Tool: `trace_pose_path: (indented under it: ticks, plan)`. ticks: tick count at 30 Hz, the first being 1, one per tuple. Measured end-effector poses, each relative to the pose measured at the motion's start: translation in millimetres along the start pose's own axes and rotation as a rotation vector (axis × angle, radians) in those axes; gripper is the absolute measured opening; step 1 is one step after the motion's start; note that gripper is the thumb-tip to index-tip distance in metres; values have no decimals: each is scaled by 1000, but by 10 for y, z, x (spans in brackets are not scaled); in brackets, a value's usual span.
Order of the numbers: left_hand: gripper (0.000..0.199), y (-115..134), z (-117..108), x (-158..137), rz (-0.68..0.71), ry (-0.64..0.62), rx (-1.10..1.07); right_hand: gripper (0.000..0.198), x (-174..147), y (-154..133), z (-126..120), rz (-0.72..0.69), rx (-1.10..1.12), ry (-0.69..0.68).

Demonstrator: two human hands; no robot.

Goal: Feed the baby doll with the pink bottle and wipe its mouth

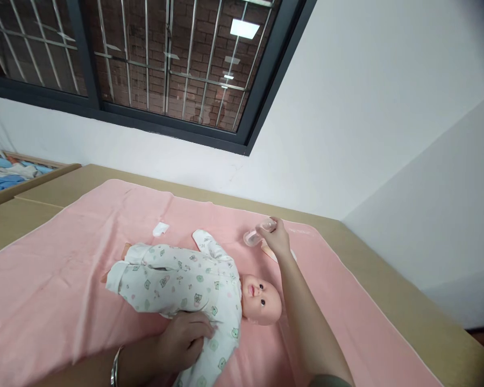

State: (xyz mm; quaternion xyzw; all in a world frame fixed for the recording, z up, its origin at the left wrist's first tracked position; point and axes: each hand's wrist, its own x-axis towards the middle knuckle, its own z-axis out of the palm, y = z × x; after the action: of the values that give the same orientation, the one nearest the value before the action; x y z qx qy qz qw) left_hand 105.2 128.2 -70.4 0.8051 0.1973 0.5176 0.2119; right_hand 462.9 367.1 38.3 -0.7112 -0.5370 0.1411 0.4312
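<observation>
A baby doll (262, 301) lies on its back, head to the right, in a white printed outfit (185, 274). My left hand (187, 336), with a silver bangle at the wrist, has its fingers curled against the outfit by the doll's near arm, closed on the cloth. Beyond the doll's head, my right hand (280, 239) is closed around a clear plastic bottle (253, 237), tilted to the left. Beneath that hand is a beige and white item (268, 250), partly covered, so its kind is unclear.
A pink sheet (326, 301) covers much of the wooden tabletop (387, 285). On the sheet, past the doll's legs, lies a small white object (160, 229). A wooden-edged bin (56, 173) with blue and white cloths stands far left. The wall and barred window (165, 59) rise behind.
</observation>
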Motion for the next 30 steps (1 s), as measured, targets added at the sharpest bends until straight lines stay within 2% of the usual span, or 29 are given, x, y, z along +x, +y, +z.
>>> trace_pose_path:
  ticks: [3, 9, 14, 18, 23, 30]
  plan:
    - [30, 13, -1, 6, 4, -7, -4, 87, -40, 90, 125, 1, 19, 25]
    - [29, 80, -19, 37, -4, -17, 2, 99, -31, 92, 433, -59, 79, -29]
    - [26, 113, -31, 21, -44, -60, -21, 103, 14, 192, 442, -69, 178, -86]
    - [22, 159, -65, 25, -102, -108, -43, 95, 63, 312, 489, -62, 309, -124]
    - [21, 263, -152, 138, -99, -144, -61, 88, 53, 337, 574, -82, 456, -127]
    - [28, 321, -202, 185, -129, -158, -53, 104, 43, 300, 598, -153, 515, -69]
